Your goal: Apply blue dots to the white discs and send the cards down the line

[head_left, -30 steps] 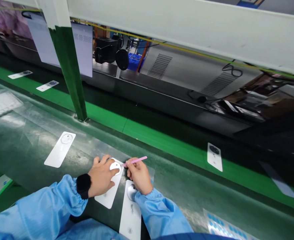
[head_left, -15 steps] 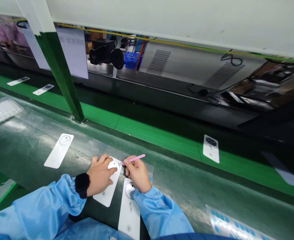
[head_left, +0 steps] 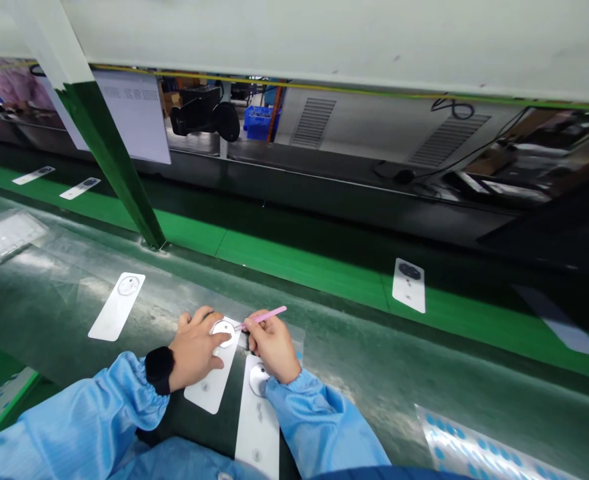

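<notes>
Running crosswise, the pink tool (head_left: 265, 315) points left at the disc (head_left: 223, 328).

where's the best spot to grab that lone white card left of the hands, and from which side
Take the white card by its plain near end, coming from the person's side, fingers pinching the long edges. It lies flat, and its far end carries the round disc.

White card (head_left: 257, 427) runs off bottom edge (right hand (head_left: 273, 347) covers its top).
</notes>
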The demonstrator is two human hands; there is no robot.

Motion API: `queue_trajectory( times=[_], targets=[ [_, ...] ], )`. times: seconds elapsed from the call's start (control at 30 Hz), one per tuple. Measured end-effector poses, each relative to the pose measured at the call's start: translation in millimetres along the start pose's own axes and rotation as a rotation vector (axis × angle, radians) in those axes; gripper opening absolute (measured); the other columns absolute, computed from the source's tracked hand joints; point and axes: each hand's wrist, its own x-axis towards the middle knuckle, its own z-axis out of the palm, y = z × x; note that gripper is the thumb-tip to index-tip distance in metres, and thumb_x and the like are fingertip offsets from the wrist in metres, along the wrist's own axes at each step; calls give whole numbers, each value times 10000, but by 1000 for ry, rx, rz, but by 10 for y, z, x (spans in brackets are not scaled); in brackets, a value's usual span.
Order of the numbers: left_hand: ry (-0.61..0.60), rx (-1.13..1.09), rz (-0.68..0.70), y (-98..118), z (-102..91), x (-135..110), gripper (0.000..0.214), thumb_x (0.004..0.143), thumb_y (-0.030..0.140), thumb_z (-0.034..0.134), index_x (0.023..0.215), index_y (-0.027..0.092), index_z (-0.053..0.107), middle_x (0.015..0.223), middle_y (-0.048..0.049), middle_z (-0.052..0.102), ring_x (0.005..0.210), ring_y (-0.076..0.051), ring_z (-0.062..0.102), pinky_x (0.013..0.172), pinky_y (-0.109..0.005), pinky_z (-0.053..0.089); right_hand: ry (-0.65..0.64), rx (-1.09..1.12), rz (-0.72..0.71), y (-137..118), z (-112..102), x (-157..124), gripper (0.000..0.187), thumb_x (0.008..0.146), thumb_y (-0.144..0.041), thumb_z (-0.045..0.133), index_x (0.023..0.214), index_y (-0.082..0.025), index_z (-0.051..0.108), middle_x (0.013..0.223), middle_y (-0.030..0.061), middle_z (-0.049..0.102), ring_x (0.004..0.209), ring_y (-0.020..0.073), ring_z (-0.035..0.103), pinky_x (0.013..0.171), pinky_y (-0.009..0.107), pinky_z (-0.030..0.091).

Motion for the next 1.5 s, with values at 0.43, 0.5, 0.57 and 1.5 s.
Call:
queue_trajectory(
  times=[0.43, 0.5, 0.57, 1.5],
  targets=[
    [-42, 8, -46, 16, -96, 118, 513, 569, 206, 791, 1013, 225, 534, 1216, -85, 524, 1149, -319, 448, 870, -438, 394, -11, 120, 44, -55, 36, 6, 343, 642, -509, 649, 699, -200, 511, 332, -81, 459, 261, 70, 318, 294, 192, 212],
    [-42, -6, -71, 6, -147, 162, 490, 562, 134, 748, 991, 212, 527, 1118, -56, 542, 1067, -287, 506, 857, -398, 408, -10, 166, 57, -47, 43, 25, 358, 624, -514, 667, 695, -203, 505, 327, -83, 461, 254, 72, 327, 281, 186, 212],
    [-52, -33, -75, -46, -226, 250, 449, 583, 84, 680, 982, 211, 519, 1060, -27, 533, 1005, -247, 544, 852, -363, 417, -9, 243, 70, -46, 37, 49, 378, 592, -510, 700, 683, -205, 497, 345, -83, 480, 251, 70, 337, 268, 180, 210],
    [184, -370, 112, 384, 344, 36, 583, 478, 458, 871, 940, 231, 598, 1148, -59, 605, 1195, -340, 445, 982, -494, 319, 116, 529, -18, -404, -542, -147, 405, 512, -430, 849, 641, -163, 573, 522, -17, 607, 392, 80, 515, 332, 168, 385]
  ],
)
